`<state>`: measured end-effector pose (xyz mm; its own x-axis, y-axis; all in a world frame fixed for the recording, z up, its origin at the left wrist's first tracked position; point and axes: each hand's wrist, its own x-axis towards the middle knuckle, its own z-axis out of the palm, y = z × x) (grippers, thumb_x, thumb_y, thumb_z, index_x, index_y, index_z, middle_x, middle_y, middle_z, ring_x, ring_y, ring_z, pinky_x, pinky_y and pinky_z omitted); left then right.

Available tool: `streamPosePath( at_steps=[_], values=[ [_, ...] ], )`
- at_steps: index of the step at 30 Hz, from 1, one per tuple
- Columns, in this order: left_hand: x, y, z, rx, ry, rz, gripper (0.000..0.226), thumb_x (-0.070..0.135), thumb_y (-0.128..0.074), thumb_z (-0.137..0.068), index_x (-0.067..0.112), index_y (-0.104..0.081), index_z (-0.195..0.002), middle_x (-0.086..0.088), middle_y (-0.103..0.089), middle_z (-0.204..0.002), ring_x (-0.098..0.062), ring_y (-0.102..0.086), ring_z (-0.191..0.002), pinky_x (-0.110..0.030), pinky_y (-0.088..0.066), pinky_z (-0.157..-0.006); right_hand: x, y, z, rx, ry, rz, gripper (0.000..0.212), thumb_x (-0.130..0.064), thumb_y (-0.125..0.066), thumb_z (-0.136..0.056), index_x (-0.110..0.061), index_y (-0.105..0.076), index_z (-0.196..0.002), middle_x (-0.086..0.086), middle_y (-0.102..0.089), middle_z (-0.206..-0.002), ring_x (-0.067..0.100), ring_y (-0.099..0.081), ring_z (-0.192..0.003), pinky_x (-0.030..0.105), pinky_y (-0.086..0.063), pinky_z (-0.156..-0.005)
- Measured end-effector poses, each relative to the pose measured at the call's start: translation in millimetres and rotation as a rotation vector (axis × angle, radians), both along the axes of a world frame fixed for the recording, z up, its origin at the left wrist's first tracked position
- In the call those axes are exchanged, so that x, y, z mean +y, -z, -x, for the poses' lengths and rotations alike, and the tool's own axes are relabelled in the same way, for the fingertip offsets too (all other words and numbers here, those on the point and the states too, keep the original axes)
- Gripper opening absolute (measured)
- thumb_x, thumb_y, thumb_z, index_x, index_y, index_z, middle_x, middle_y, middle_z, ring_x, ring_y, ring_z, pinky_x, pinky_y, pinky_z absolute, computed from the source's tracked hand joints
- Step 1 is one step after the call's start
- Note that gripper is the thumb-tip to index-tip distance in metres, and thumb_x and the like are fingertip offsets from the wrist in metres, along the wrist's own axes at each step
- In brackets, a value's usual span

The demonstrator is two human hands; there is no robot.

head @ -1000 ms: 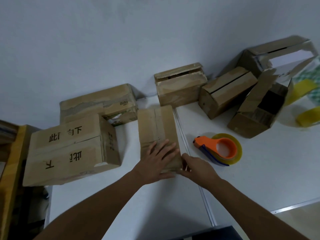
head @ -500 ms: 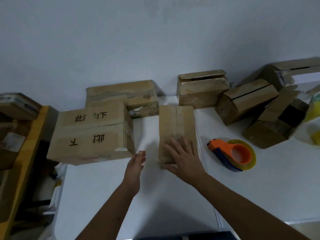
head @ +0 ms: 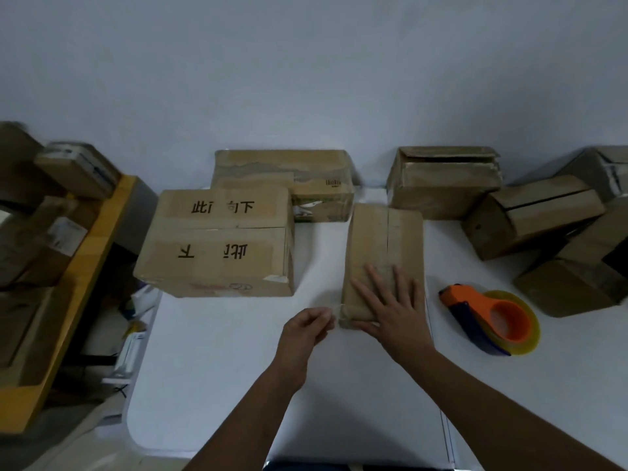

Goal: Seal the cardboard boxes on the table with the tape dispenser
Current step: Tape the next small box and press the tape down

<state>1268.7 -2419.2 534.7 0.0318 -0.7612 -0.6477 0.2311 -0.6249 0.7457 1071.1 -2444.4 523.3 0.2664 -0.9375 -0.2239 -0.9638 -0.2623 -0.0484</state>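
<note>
Narrow box: I logged it lying near the middle of the white tabletop, a tape strip running along its top.
Right hand: lay flat on the near end of the narrow box, fingers straight and spread, pressing down.
Left hand: sat just beside the box's near left corner, fingers curled together as if pinching a thin tape end; I could not tell for certain what they held.
Tape dispenser: orange and blue with a yellowish roll, it rested on the tabletop to the right of the narrow box, apart from both hands.
Large printed box: stood left of the narrow box, black characters on top.
Box behind it: sat against the wall, touching the large printed box.
Open-topped box: stood at the back, right of centre.
Box pile: lay tilted at the far right.
Wooden shelf: at the left edge, more boxes on it.
</note>
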Motion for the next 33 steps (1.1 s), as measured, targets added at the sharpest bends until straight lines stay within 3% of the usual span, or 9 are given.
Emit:
streamPosePath(
  at_steps=[5,15,18,21,23,25,28,31,33],
  values=[
    [2.0,-0.3,5.7,-0.051,-0.071,0.028,0.013,0.012,-0.065,-0.094,0.004,-0.072,-0.101,-0.007,-0.074,-0.089,-0.013,-0.067,-0.085,-0.028,-0.052,-0.089,-0.5,0.7,-3.0,0.0,0.019,0.012,0.077,-0.073,-0.029,-0.084,-0.039,-0.016,-0.152,-0.003,-0.009,-0.162,0.042,-0.006,-0.147,0.065,-0.018,-0.112],
    [-13.9,19.4,24.4,-0.168,-0.07,0.101,0.01,0.016,-0.065,-0.094,0.014,-0.068,-0.085,0.007,-0.067,-0.074,-0.009,-0.058,-0.074,-0.022,-0.046,-0.076,-0.7,0.6,0.8,-0.073,0.029,-0.003,0.075,-0.079,-0.014,-0.084,-0.05,0.015,-0.147,-0.013,0.02,-0.16,0.033,0.021,-0.146,0.059,0.006,-0.116],
    [-16.4,26.1,34.1,-0.257,0.0,0.126,0.012,0.02,-0.061,-0.097,0.02,-0.065,-0.086,0.012,-0.067,-0.078,-0.003,-0.06,-0.075,-0.012,-0.046,-0.067,-0.9,-0.3,0.3,-0.094,0.029,-0.015,0.075,-0.079,-0.012,-0.084,-0.048,0.012,-0.148,-0.011,0.018,-0.161,0.034,0.021,-0.146,0.06,0.007,-0.116],
    [-17.6,29.6,39.9,-0.263,0.039,0.12,0.011,0.023,-0.055,-0.101,0.019,-0.062,-0.094,0.006,-0.066,-0.086,-0.006,-0.059,-0.078,-0.008,-0.045,-0.06,-1.9,1.4,-0.1,-0.079,0.031,-0.016,0.075,-0.08,-0.008,-0.084,-0.049,0.017,-0.147,-0.012,0.023,-0.16,0.034,0.023,-0.146,0.06,0.008,-0.115],
    [-18.7,31.3,41.1,-0.241,0.06,0.098,0.01,0.027,-0.052,-0.102,0.021,-0.059,-0.1,0.002,-0.063,-0.098,-0.01,-0.059,-0.086,-0.009,-0.046,-0.063,-2.0,2.0,0.0,-0.086,0.033,-0.009,0.075,-0.081,-0.009,-0.084,-0.048,0.016,-0.147,-0.011,0.022,-0.16,0.035,0.022,-0.146,0.061,0.008,-0.115],
    [-20.1,35.6,41.8,-0.225,0.072,0.061,0.009,0.032,-0.052,-0.102,0.026,-0.055,-0.107,0.001,-0.054,-0.112,-0.015,-0.057,-0.1,-0.018,-0.048,-0.074,-1.4,2.5,0.2,-0.094,0.03,-0.005,0.075,-0.081,-0.01,-0.085,-0.048,0.014,-0.148,-0.01,0.021,-0.16,0.035,0.02,-0.146,0.06,0.009,-0.115],
    [-26.1,39.4,42.0,-0.233,0.13,0.041,0.009,0.026,-0.049,-0.103,0.023,-0.052,-0.111,-0.005,-0.05,-0.118,-0.02,-0.055,-0.106,-0.025,-0.047,-0.079,-1.0,0.9,-1.6,-0.088,0.035,0.005,0.076,-0.079,-0.017,-0.086,-0.044,0.0,-0.152,-0.008,0.01,-0.163,0.038,0.01,-0.148,0.06,0.006,-0.114],
    [-40.4,40.6,37.8,-0.405,0.287,0.097,0.013,0.009,-0.045,-0.102,0.01,-0.056,-0.107,-0.014,-0.06,-0.112,-0.023,-0.06,-0.095,-0.019,-0.047,-0.07,-1.7,1.1,-2.2,-0.068,0.038,-0.003,0.076,-0.078,-0.014,-0.085,-0.045,0.006,-0.151,-0.008,0.015,-0.161,0.037,0.015,-0.147,0.058,0.011,-0.113],
    [-43.2,37.6,27.6,-0.59,0.375,0.13,0.017,0.006,-0.045,-0.101,0.008,-0.06,-0.11,-0.008,-0.059,-0.113,-0.018,-0.058,-0.097,-0.017,-0.043,-0.072,-1.5,2.2,-1.3,-0.068,0.04,-0.002,0.076,-0.078,-0.013,-0.084,-0.047,0.015,-0.148,-0.01,0.021,-0.16,0.035,0.021,-0.146,0.057,0.015,-0.113]
  ],
)
